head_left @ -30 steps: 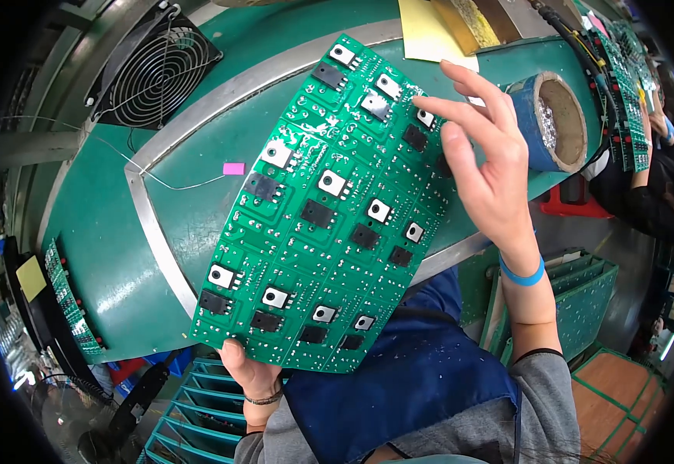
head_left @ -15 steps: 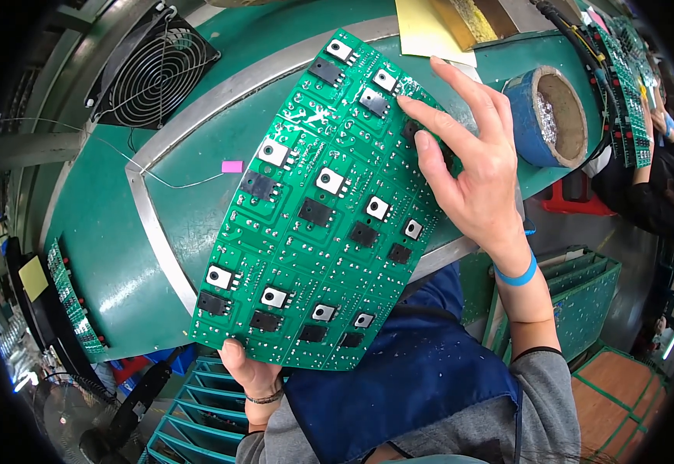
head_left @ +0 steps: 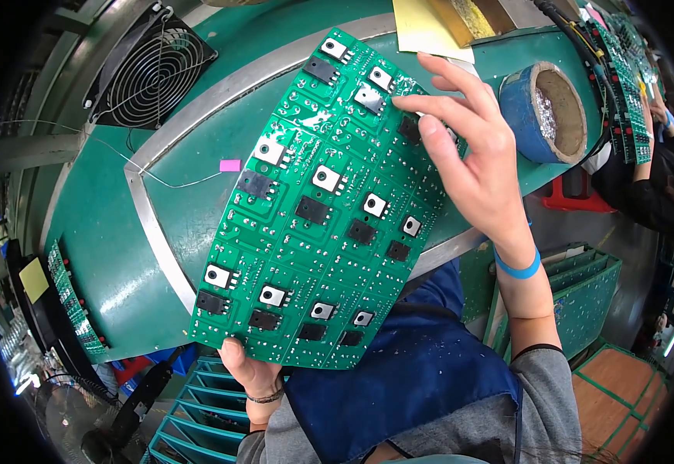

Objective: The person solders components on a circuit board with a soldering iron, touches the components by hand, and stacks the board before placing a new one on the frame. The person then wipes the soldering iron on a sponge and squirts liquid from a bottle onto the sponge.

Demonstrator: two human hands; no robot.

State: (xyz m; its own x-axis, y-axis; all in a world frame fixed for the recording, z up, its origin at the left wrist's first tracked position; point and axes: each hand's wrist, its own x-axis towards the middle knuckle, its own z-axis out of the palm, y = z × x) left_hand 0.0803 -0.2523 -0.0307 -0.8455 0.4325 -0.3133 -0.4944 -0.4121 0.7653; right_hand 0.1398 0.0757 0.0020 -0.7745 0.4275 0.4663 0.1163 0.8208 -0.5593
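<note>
A large green circuit board is held tilted above the bench, its soldered side toward me. Paired silver-faced and black transistor-like parts sit on it in rows. At the board's lower left corner my left hand grips the edge, thumb on the near face and the other fingers hidden behind. My right hand is over the board's upper right edge with fingers apart. Its index fingertip is at or just above a part near the top; whether it touches, I cannot tell. No object shows in that hand.
A blue-sided tape roll with shiny bits inside stands right of my hand. A black fan is at the back left, a pink tag on the green bench. Teal slotted racks stand below. A co-worker's arm is far right.
The board's upper end has tipped slightly to the left. My right hand has shifted a little and turned, its fingers more bent. My left hand keeps its hold.
</note>
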